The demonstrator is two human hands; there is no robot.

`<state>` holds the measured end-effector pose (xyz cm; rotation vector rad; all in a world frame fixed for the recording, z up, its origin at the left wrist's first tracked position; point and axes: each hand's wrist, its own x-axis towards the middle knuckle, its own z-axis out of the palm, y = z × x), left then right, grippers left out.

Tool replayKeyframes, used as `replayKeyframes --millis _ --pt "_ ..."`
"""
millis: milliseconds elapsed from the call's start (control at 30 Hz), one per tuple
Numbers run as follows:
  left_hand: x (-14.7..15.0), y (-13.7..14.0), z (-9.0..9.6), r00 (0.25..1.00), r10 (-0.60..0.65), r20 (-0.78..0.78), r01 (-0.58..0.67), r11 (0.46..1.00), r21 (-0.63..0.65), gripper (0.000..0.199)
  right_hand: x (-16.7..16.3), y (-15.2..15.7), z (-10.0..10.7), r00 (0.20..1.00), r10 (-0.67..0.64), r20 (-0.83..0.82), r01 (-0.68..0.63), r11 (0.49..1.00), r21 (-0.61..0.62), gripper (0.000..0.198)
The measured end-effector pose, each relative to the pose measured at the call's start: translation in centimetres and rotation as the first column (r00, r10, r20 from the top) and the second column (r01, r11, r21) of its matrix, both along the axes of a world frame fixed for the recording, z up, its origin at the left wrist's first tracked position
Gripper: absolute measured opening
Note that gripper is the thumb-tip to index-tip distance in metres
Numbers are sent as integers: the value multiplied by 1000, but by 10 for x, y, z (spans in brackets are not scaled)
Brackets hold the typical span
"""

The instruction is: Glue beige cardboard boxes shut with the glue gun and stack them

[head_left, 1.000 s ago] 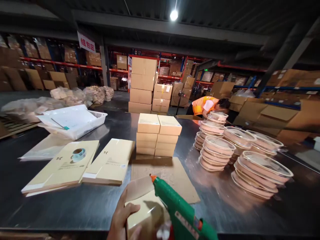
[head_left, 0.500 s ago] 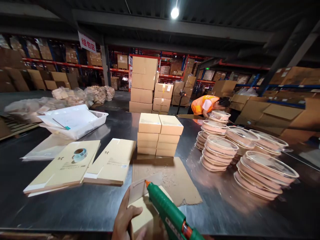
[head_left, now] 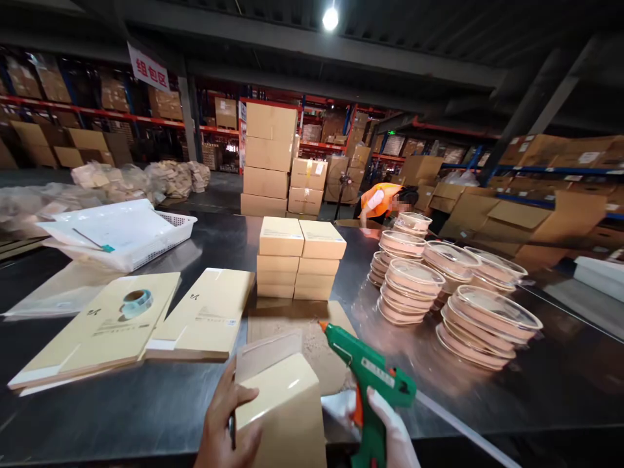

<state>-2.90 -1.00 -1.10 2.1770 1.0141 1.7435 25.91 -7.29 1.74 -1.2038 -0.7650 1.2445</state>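
Observation:
My left hand [head_left: 221, 429] grips the left side of a cream cardboard box [head_left: 285, 406] at the near edge of the table, with its brown flap [head_left: 266, 354] standing up at the far end. A green glue gun [head_left: 373, 383] is held in my right hand [head_left: 392, 432], which wears a white glove. The gun's orange nozzle points up and left, just right of the box flap and clear of it. Under both lies a flat brown cardboard sheet [head_left: 319, 331].
Two stacks of cream boxes [head_left: 299, 260] stand mid-table. Flat cream cartons [head_left: 146, 318], one bearing a tape roll [head_left: 135, 302], lie left. A white basket [head_left: 121, 237] sits far left. Stacked lidded bowls [head_left: 439, 289] fill the right. A person in orange [head_left: 383, 201] bends beyond the table.
The glue gun has swung right and away from the box flap, where its nozzle was touching. The box now sits more upright and closer to me in my left hand.

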Motion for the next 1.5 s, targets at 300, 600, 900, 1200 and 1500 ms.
replayKeyframes --millis 300,600,900,1200,1500 --pt "2 11 -21 987 -120 109 132 985 -109 34 -20 29 -1 894 -129 428 70 986 150 101" --pt "19 -4 -27 915 -211 344 318 903 -290 29 -47 24 -35 912 14 410 -212 871 443 66" --pt "1 6 10 850 -525 48 477 727 -494 28 -59 29 -21 827 -54 560 -354 724 592 4" --pt "-1 2 6 862 -504 59 446 695 -564 29 -67 20 -35 901 -138 410 -113 840 530 40" --pt "1 1 15 908 -418 25 345 714 -608 43 -62 26 -34 889 -106 445 -226 745 628 18"
